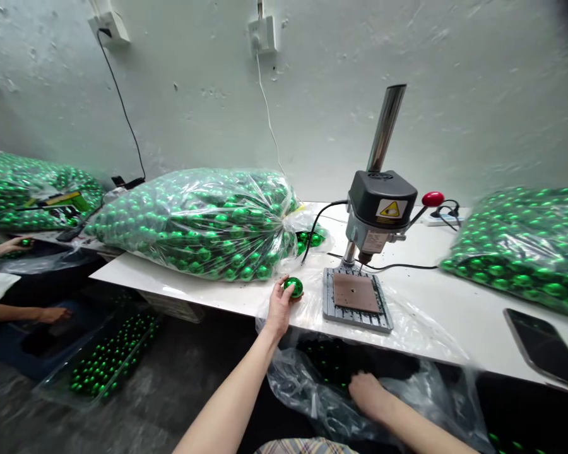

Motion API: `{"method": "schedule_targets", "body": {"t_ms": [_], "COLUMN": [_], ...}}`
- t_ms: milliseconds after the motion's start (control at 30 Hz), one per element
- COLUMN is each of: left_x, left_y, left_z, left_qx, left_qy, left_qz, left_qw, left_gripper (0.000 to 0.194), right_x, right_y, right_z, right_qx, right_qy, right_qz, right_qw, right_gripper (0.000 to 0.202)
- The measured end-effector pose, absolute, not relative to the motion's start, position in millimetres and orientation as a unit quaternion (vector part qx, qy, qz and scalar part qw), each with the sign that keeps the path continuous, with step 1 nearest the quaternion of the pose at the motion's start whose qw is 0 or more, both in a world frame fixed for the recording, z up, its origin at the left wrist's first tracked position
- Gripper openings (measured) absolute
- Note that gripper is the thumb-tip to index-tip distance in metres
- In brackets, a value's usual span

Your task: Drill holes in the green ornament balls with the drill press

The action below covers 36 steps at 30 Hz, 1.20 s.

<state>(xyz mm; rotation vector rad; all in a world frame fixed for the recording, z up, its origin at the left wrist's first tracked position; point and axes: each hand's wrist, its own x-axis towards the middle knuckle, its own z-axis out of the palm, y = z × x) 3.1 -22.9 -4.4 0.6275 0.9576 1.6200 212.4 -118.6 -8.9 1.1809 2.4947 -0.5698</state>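
We pinch a shiny green ball (pixel 295 284) between the thumb and fingers of our left hand (pixel 280 307), near the front edge of the white table (pixel 478 321), between a bulging bag of green balls (pixel 203 227) and the drill press (pixel 381 198). Our right hand (pixel 370 396) reaches below the table edge into clear plastic (pixel 307 394) around more balls; its fingers are blurred, and we cannot tell whether they grip anything. A brown plate (pixel 356 292) lies on the press's base, and a phone (pixel 546 347) rests farther right
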Motion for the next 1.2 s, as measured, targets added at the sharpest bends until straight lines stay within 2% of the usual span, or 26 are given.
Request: {"method": "schedule_targets", "body": {"t_ms": [67, 133, 167, 200, 267, 333, 400, 467, 567, 600, 667, 767, 933, 1200], "left_x": [-12, -44, -67, -94, -152, -208, -255, -290, -325, -334, -347, -358, -362, -344], "left_y": [-27, -31, -32, -33, -35, -36, -37, -37, -33, -31, -25, -14, 0, -13], "left_z": [14, 35, 44, 53, 66, 75, 81, 87, 95, 97, 98, 93, 82, 77], "left_qx": [0.24, 0.223, 0.208, 0.175, 0.095, 0.045, -0.015, -0.044, -0.022, -0.004, 0.033, 0.075, 0.108, 0.12], "left_qy": [0.365, 0.348, 0.353, 0.369, 0.405, 0.437, 0.514, 0.566, 0.617, 0.635, 0.659, 0.66, 0.653, 0.633], "left_qz": [0.699, 0.733, 0.758, 0.79, 0.836, 0.849, 0.822, 0.797, 0.767, 0.749, 0.712, 0.694, 0.692, 0.709], "left_qw": [0.566, 0.541, 0.508, 0.457, 0.359, 0.293, 0.246, 0.208, 0.176, 0.189, 0.239, 0.277, 0.287, 0.286], "left_gripper": [0.057, 0.049, 0.045, 0.038, 0.024, 0.019, 0.023, 0.043, 0.093, 0.104, 0.113, 0.107, 0.088, 0.074], "right_x": [216, 210, 203, 193, 164, 128, 93, 61, 24, 14, 0, -10, -7, 7], "right_y": [-117, -108, -99, -88, -58, -19, 26, 70, 122, 135, 152, 164, 164, 143], "right_z": [21, 58, 76, 92, 117, 130, 137, 141, 144, 144, 139, 126, 111, 93], "right_qx": [0.388, 0.332, 0.304, 0.289, 0.29, 0.336, 0.394, 0.437, 0.476, 0.492, 0.526, 0.565, 0.581, 0.547], "right_qy": [0.868, 0.879, 0.884, 0.885, 0.851, 0.826, 0.8, 0.778, 0.772, 0.772, 0.77, 0.764, 0.771, 0.801], "right_qz": [-0.258, -0.319, -0.344, -0.364, -0.391, -0.346, -0.285, -0.22, -0.166, -0.159, -0.146, -0.111, -0.059, -0.04], "right_qw": [0.17, 0.122, 0.087, 0.031, -0.196, -0.291, -0.353, -0.393, -0.387, -0.37, -0.331, -0.291, -0.254, -0.241], "right_gripper": [0.024, 0.019, 0.023, 0.031, 0.036, 0.035, 0.043, 0.053, 0.073, 0.079, 0.086, 0.087, 0.076, 0.072]}}
